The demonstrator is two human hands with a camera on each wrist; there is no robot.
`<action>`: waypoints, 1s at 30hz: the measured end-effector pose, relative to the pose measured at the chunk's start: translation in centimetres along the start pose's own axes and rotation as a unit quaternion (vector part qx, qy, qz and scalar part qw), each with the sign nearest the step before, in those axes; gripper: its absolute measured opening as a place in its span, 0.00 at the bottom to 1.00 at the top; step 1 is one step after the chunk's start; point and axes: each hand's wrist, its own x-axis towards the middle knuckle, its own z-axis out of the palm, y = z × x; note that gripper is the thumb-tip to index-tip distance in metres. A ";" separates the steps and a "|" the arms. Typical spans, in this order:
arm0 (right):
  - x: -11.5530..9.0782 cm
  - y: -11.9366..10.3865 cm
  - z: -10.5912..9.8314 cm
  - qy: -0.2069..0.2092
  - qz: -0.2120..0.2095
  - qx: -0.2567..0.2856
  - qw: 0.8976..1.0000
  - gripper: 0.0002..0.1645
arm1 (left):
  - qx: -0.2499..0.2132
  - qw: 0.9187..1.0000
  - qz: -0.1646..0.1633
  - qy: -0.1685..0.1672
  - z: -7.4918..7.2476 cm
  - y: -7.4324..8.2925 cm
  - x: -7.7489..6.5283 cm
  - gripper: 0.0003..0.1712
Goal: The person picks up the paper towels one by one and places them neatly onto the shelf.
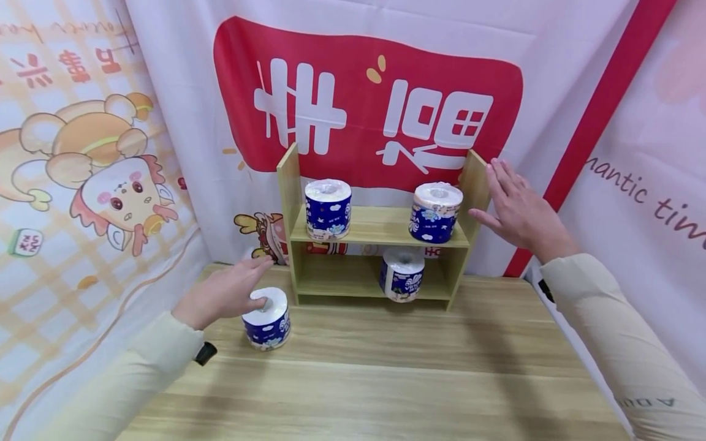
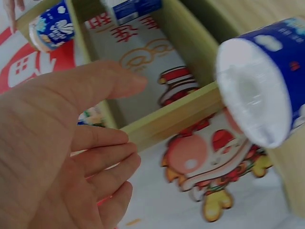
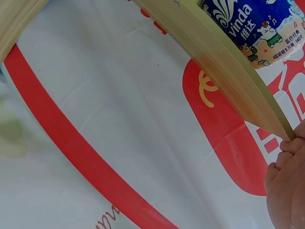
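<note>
Over a toilet paper roll (image 1: 267, 331) on the table, left of a small wooden shelf (image 1: 380, 239), my left hand (image 1: 226, 293) is held with its fingers extended. The left wrist view shows that hand (image 2: 71, 143) with nothing between thumb and fingers, apart from the roll (image 2: 271, 86). At the shelf's upper right side panel (image 1: 475, 190), my right hand (image 1: 524, 208) has straight fingers and a spread thumb. In the right wrist view its fingertips are right at the panel's corner. Blue-wrapped rolls stand at the left (image 1: 328, 211) and right (image 1: 436, 214) of the upper board.
Another roll (image 1: 402, 275) stands on the shelf's lower board, right of the middle, near the front edge. The wood-grain table (image 1: 386, 380) stretches in front of the shelf. Printed curtains hang behind and on both sides, with a red banner (image 1: 364, 79) at the back.
</note>
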 end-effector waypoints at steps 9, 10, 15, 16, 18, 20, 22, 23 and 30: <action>-0.1 -0.1 0.0 0.000 0.002 0.006 1.000 0.61 | -0.052 0.998 0.002 0.029 4.9 -0.9 -1.0 0.47; -0.1 -0.1 0.0 0.000 0.001 0.005 1.000 0.61 | -0.057 0.998 0.004 0.034 5.3 -0.9 -1.1 0.47; -0.2 0.0 0.1 0.002 0.000 0.002 1.000 0.61 | -0.067 0.997 0.000 0.045 6.6 -0.8 -1.2 0.45; -0.2 0.0 0.1 0.002 0.001 0.001 1.000 0.61 | -0.069 0.997 -0.003 0.046 6.9 -0.9 -1.2 0.44; -0.2 0.0 0.2 0.003 0.002 0.001 1.000 0.61 | -0.071 0.996 -0.009 0.045 7.3 -0.9 -1.2 0.44; -0.2 0.0 0.2 0.004 0.003 0.002 1.000 0.61 | -0.075 0.996 -0.014 0.042 7.6 -0.9 -1.2 0.43; -0.2 0.0 0.2 0.004 0.004 0.003 1.000 0.61 | -0.082 0.996 -0.018 0.042 7.9 -0.9 -1.2 0.43; -0.2 0.0 0.2 0.005 0.004 0.004 1.000 0.61 | -0.085 0.995 -0.019 0.042 8.0 -0.9 -1.2 0.42; -0.2 0.0 0.3 0.011 0.005 0.004 1.000 0.61 | -0.100 0.993 -0.019 0.054 9.1 -1.6 -1.1 0.36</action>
